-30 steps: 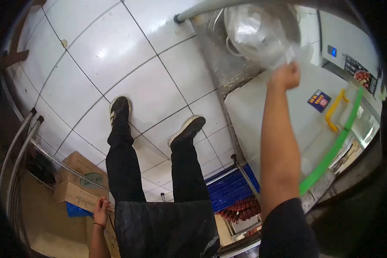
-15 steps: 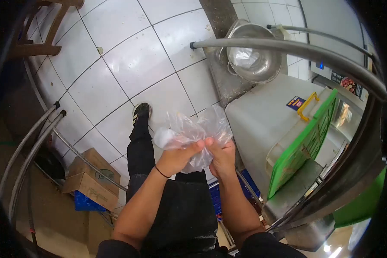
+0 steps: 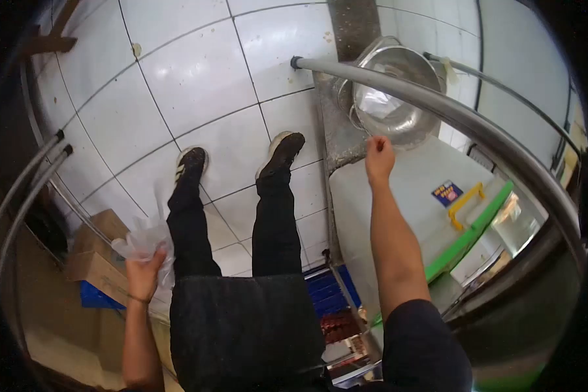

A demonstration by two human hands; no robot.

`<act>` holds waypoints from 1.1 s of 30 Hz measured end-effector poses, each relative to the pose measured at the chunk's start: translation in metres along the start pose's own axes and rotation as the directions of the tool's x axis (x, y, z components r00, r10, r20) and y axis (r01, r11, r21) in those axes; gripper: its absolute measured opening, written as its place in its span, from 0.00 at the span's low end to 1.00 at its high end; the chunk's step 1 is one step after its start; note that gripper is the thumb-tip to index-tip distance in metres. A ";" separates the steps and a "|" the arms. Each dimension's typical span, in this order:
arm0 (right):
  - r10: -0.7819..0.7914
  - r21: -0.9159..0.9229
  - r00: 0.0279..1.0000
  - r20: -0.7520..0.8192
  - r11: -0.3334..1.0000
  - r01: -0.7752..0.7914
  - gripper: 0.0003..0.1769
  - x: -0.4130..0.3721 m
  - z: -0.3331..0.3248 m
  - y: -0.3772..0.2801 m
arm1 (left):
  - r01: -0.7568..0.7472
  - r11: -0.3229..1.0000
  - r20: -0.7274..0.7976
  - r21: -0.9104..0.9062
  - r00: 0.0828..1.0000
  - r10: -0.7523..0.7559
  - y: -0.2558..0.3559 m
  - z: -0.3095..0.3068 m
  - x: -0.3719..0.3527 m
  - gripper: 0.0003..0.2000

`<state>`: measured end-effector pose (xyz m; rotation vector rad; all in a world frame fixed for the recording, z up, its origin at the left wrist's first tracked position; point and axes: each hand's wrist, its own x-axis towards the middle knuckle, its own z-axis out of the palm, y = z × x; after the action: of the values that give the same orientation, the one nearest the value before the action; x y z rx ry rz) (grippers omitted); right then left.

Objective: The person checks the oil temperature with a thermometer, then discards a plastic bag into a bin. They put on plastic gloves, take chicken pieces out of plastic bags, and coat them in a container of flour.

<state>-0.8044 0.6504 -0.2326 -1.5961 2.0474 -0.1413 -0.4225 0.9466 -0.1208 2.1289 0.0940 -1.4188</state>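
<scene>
Crumpled clear plastic (image 3: 147, 240) bunches up in my left hand (image 3: 144, 271), which is closed on it at the lower left, beside my leg. My right hand (image 3: 379, 158) reaches out over the near end of a light-coloured lid (image 3: 405, 196), just below a metal pot (image 3: 415, 117). Its fingers are curled together, and whatever they may hold is too small to make out. Inside the pot lies a whitish plastic bag (image 3: 377, 101).
A curved metal rail (image 3: 438, 101) crosses above the pot. The lid bears a yellow handle (image 3: 465, 204), next to a green plastic edge (image 3: 467, 238). A cardboard box (image 3: 98, 251) and metal tubes (image 3: 29, 189) are at the left.
My hands have moved apart: the left went down-left with the plastic, the right went up-right towards the pot. Both my shoes now show on the tiles.
</scene>
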 end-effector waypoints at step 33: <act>0.227 0.355 0.895 -0.383 0.931 -0.085 0.19 0.046 -0.082 0.028 | -0.345 0.910 0.294 0.230 0.916 0.273 -0.060 0.004 -0.054 0.37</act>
<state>-0.8744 0.5970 -0.1898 -1.2589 2.3077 -0.7888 -0.4705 1.0082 -0.1004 2.0337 -0.5536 -1.5644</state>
